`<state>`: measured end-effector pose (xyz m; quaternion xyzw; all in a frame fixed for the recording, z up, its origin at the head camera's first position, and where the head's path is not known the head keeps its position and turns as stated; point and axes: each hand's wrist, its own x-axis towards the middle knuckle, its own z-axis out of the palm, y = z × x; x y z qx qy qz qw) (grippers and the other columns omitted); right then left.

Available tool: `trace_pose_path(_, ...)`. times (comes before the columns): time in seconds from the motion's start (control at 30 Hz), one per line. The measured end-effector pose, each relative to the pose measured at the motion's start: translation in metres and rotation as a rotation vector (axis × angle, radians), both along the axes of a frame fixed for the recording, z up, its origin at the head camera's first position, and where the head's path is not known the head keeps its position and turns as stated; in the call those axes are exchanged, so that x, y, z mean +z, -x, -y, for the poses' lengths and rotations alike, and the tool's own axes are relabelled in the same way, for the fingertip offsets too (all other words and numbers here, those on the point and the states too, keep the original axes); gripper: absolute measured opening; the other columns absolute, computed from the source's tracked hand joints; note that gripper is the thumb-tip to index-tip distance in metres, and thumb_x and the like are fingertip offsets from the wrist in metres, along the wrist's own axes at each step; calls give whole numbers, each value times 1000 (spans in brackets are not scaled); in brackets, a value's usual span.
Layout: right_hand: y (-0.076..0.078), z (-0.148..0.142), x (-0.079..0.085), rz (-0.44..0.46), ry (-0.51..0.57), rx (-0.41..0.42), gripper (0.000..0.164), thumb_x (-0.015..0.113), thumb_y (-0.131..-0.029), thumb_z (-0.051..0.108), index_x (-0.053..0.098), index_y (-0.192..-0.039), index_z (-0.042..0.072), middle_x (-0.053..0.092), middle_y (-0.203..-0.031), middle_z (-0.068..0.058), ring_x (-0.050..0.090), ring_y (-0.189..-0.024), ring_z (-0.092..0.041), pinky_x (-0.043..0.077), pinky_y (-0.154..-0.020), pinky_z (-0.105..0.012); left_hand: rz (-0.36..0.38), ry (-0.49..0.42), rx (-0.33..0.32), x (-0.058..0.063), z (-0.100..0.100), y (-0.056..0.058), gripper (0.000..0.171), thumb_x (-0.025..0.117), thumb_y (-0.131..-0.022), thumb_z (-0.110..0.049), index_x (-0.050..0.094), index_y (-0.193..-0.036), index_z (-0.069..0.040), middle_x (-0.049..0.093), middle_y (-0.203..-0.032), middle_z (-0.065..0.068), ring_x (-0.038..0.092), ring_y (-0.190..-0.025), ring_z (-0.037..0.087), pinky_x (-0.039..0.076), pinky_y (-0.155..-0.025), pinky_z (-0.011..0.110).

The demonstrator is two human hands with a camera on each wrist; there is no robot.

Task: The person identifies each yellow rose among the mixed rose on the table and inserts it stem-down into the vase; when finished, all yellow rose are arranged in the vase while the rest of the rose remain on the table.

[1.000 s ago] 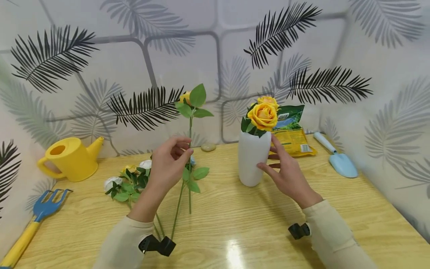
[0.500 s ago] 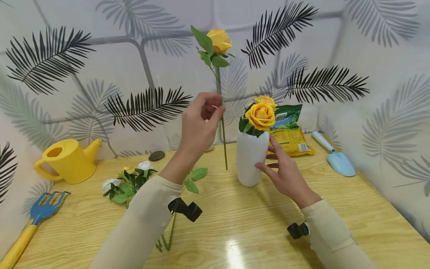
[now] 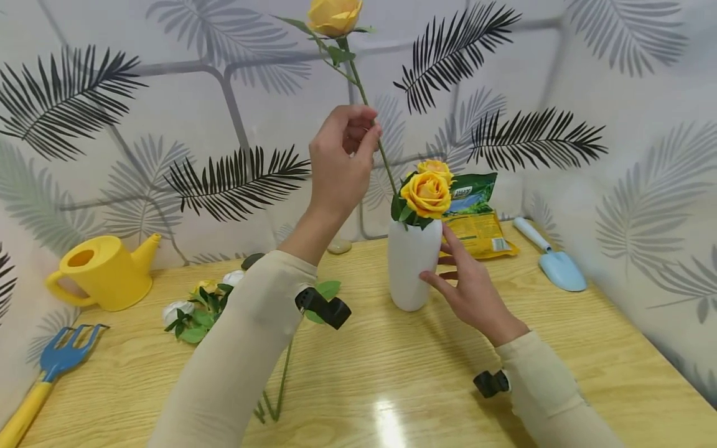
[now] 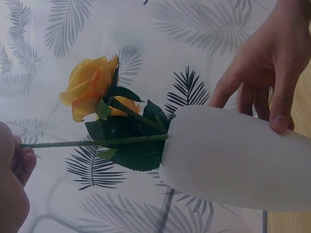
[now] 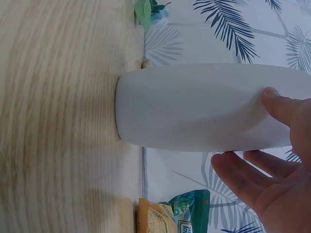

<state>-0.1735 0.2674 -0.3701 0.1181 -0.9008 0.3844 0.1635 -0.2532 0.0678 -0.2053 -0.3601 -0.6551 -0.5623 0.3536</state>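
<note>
My left hand (image 3: pixel 342 165) pinches the stem of a yellow rose (image 3: pixel 336 17) between thumb and fingers, with the bloom raised high above. The stem slants down, and its lower end is at the mouth of the white vase (image 3: pixel 413 267), as the left wrist view also shows. More yellow roses (image 3: pixel 427 194) with dark green leaves stand in the vase. Around the vase's right side, my right hand (image 3: pixel 470 286) holds it, thumb on the near face and fingers along the side. The vase stands upright on the wooden table (image 3: pixel 358 361). Its inside is hidden.
White flowers (image 3: pixel 178 313) and a yellow one lie left, partly behind my left sleeve. A yellow watering can (image 3: pixel 109 274) and a blue hand fork (image 3: pixel 64 356) are further left. Behind the vase rests a green-yellow bag (image 3: pixel 482 235); a blue trowel (image 3: pixel 562 270) lies right. Stones (image 3: pixel 338 246) sit behind.
My left hand has lifted the rose from the table area, up and to the right, bringing its stem end to the vase mouth. The right hand has stayed on the vase.
</note>
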Motion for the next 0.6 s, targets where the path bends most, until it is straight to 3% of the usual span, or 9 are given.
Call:
trace_pose_path(0.3,-1,0,0,-5,-2,1,95,72,-93,15,9,-163,13,49,-149,-25,66,-116,-39,58,-90,-51,-6,74,18,10,-2,4,16,64,-95,3,63,-109,10,67,-96,22,66,-80,28,53,-70,18)
trace_pose_path(0.6,-3,0,1,-2,-3,1,96,73,-93,14,8,-163,13,49,-149,-26,66,-117,-39,58,-90,-51,4,113,-19,17,-6,9,19,65,-95,3,61,-112,10,67,-97,21,67,-81,26,56,-69,21)
